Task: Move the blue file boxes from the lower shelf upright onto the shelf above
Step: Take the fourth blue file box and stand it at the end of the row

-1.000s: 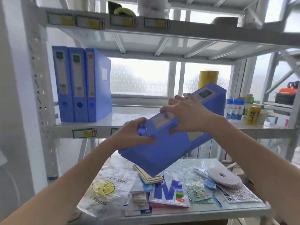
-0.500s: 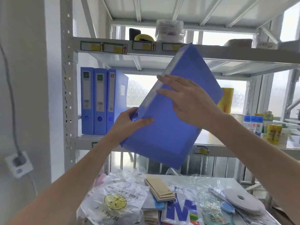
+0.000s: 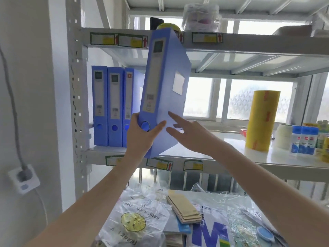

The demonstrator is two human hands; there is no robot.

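- Left hand point(image 3: 140, 134): grip clamped on the lower spine of the blue file box point(image 3: 163, 93)
- Box: near upright, held off the upper shelf point(image 3: 222, 155), just right of three standing boxes point(image 3: 114, 106)
- Right hand point(image 3: 188, 134): fingers spread, touching the box side

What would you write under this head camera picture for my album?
Left hand grips a nearly upright blue plastic file box, right hand steadying it, beside three standing blue file boxes.

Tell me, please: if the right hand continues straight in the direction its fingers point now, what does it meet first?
The right hand points up and left, fingers spread. It would probably meet the broad side of the held blue file box first; its fingertips look almost on it, though depth is uncertain.
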